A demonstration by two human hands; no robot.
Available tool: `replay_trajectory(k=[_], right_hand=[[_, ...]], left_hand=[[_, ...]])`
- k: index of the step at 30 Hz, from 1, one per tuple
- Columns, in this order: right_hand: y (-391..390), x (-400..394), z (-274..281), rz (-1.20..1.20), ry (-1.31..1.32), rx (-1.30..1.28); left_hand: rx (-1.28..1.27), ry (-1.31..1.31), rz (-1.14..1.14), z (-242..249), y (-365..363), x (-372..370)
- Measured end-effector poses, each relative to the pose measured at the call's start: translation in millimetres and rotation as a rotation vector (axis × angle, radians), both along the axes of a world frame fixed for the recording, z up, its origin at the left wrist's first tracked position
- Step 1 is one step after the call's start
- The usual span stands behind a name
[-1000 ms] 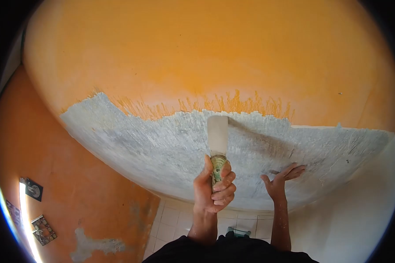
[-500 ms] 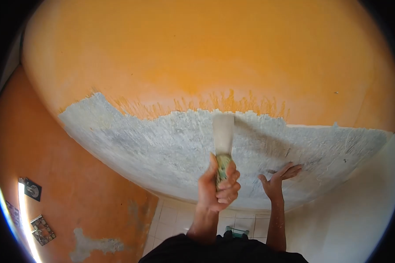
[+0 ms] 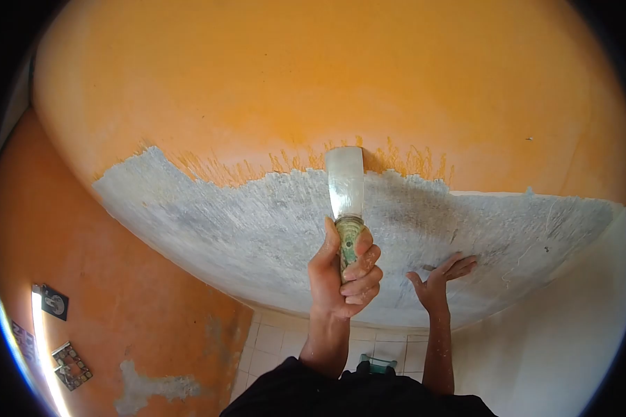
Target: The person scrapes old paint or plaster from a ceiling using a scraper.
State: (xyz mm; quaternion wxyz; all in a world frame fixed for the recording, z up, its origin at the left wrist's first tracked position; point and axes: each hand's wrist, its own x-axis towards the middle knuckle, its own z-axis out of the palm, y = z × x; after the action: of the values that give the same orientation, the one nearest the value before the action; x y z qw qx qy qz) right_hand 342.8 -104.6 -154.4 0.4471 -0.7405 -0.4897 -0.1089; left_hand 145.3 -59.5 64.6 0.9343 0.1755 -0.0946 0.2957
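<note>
My left hand (image 3: 344, 281) is closed round the worn green handle of a scraper (image 3: 346, 184), palm side toward me. Its wide metal blade points up and lies over the ragged border between orange paint (image 3: 313, 83) and the bare grey wall patch (image 3: 257, 229). Off to the right, my right hand (image 3: 438, 281) rests against the grey patch, thumb out and fingers stretched. Scratch streaks (image 3: 410, 161) mark the orange paint along the border. White dust specks both arms.
On the left an orange side wall (image 3: 118, 243) carries small pictures (image 3: 71, 365) and a bright light strip (image 3: 45, 354). Below are pale floor tiles (image 3: 268, 340) and a green item (image 3: 379, 363) near my body. A whitish wall (image 3: 570, 326) stands at right.
The scraper and my left hand have moved up and slightly left; the blade now reaches past the border onto the orange paint. My right hand stays nearly in place.
</note>
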Motion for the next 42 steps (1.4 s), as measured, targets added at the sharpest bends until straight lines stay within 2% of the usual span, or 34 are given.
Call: replay_trajectory(k=[5, 9, 10, 12, 17, 18, 20, 25, 28, 31, 32, 36, 39, 42], right_hand=[[-2, 4, 1, 0.026, 0.022, -0.023], [3, 6, 1, 0.014, 0.005, -0.013], [3, 6, 2, 0.01, 0.0, -0.013], [-2, 3, -1, 0.028, 0.005, -0.009], [0, 3, 5, 0.056, 0.037, 0.036], [-1, 3, 4, 0.06, 0.024, 0.037], [0, 5, 5, 0.062, -0.004, 0.048], [-2, 4, -2, 0.069, 0.044, -0.026], [-6, 9, 4, 0.115, 0.025, -0.037], [-8, 8, 6, 0.125, 0.03, -0.06], [-11, 7, 6, 0.128, 0.028, -0.078], [-13, 11, 7, 0.155, 0.043, -0.107], [-23, 16, 10, 0.2, 0.024, -0.121], [-29, 9, 15, 0.239, 0.028, -0.115]], left_hand=[[-0.028, 0.055, -0.019, -31, -14, 11], [-0.052, 0.005, -0.088, -6, -19, 7], [-0.042, 0.065, -0.008, -16, -17, 11], [-0.056, 0.06, -0.034, -22, -21, 8], [-0.032, 0.047, -0.019, -6, -23, 13], [0.0, 0.072, 0.049, -15, -23, 19], [-0.007, 0.048, 0.033, -17, -26, 19], [0.062, 0.039, 0.061, 0, -16, 27], [-0.038, 0.11, 0.0, -14, -37, 29], [0.005, 0.071, -0.012, -14, -25, 32], [0.028, 0.056, 0.002, 0, -21, 35], [-0.029, 0.157, 0.034, -18, -38, 38], [0.046, 0.156, 0.072, -20, -33, 41], [0.041, 0.079, 0.077, 7, -28, 46]])
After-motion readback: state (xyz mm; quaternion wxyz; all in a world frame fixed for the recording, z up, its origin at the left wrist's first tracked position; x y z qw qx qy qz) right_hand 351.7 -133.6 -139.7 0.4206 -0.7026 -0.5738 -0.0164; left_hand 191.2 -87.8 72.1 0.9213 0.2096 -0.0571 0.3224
